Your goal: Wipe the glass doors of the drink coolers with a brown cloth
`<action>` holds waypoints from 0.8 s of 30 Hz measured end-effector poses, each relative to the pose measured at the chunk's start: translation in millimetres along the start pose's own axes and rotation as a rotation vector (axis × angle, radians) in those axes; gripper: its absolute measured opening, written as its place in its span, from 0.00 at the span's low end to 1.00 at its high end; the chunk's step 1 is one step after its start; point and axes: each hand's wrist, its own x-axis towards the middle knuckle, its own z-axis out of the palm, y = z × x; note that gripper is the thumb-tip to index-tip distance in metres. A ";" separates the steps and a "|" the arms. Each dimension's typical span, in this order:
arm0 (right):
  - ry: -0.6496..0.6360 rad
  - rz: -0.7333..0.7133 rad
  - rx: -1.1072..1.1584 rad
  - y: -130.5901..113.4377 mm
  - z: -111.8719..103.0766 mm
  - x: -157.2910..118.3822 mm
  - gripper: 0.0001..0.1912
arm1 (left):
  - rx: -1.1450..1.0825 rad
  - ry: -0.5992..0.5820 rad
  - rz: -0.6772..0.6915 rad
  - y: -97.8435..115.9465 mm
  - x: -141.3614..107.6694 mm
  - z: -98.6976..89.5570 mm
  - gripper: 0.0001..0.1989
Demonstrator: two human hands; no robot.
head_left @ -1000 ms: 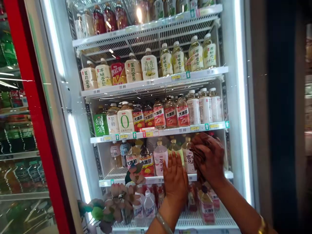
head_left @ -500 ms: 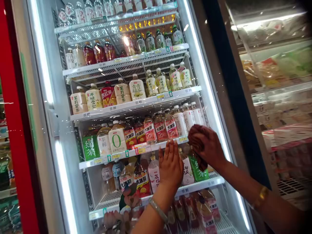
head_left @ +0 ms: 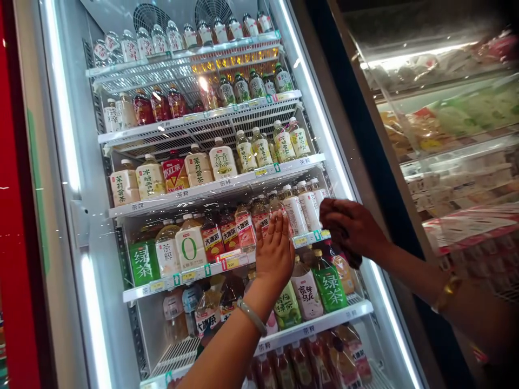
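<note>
1. dark brown cloth (head_left: 344, 246) bunched in right hand (head_left: 357, 222), fingers curled round it; cloth hangs steeply downward, right of left hand (head_left: 275, 254), by drinks cooler's (head_left: 91, 227) right edge.
2. left hand flat, fingers straight, holding nothing.
3. versus half a second ago: both hands higher against shelves; green tea bottle (head_left: 330, 283) now uncovered.

Bottles (head_left: 188, 246) stand in rows on shelves (head_left: 183, 193) in the cooler (head_left: 103, 248); fans (head_left: 151, 16) behind its top row. Light strips (head_left: 97, 329) run along the cooler's left and right sides. Left hand (head_left: 274, 254) before the cooler's middle; right hand (head_left: 352, 224), cloth (head_left: 339, 236) in it, before its right side. Bagged goods (head_left: 466, 108) right of the cooler.
</note>
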 end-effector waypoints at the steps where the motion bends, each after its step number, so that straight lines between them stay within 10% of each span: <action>1: 0.038 0.068 -0.038 4.2 4.2 15.6 0.16 | 0.001 0.012 -0.009 -1.5 5.4 -1.0 0.37; 6: 0.123 0.165 -0.089 -23.1 40.5 81.8 0.22 | -0.009 0.038 -0.045 -8.1 35.6 -6.5 0.38; 15: -0.097 -0.323 0.112 -10.2 8.0 33.9 0.13 | 0.026 -0.025 0.017 -32.4 24.9 -14.9 0.36; 21: 0.066 0.099 -0.007 -42.3 39.6 100.1 0.19 | 0.009 -0.046 -0.017 -30.7 33.6 -19.5 0.33; 24: 0.031 0.017 0.030 -73.9 55.3 98.9 0.18 | 0.015 -0.039 -0.067 -35.4 37.1 -25.3 0.32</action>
